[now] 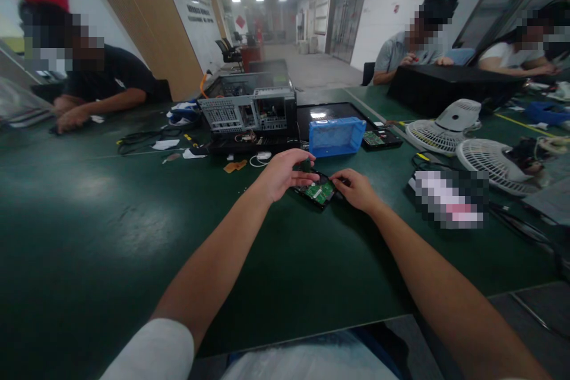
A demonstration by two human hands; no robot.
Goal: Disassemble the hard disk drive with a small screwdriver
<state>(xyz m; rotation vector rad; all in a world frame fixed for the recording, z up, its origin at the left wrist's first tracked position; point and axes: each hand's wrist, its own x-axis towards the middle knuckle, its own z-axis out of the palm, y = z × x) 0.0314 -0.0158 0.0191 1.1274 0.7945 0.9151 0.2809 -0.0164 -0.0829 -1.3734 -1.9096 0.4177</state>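
Note:
A hard drive with a green circuit board lies on the green table in front of me. My left hand is over its left edge, thumb and fingers curved and apart, with a small dark thing between them that I cannot make out. At the drive's right corner is my right hand, its thumb and fingertips pinched together at the edge; whether they hold the drive or something small on it is too small to tell. Just behind the drive stands a blue plastic bin, tipped on its side.
An opened computer case stands behind my left hand, beside a dark flat panel. Another drive lies right of the bin. White fan parts and cables are farther right. People sit across the table at left and right.

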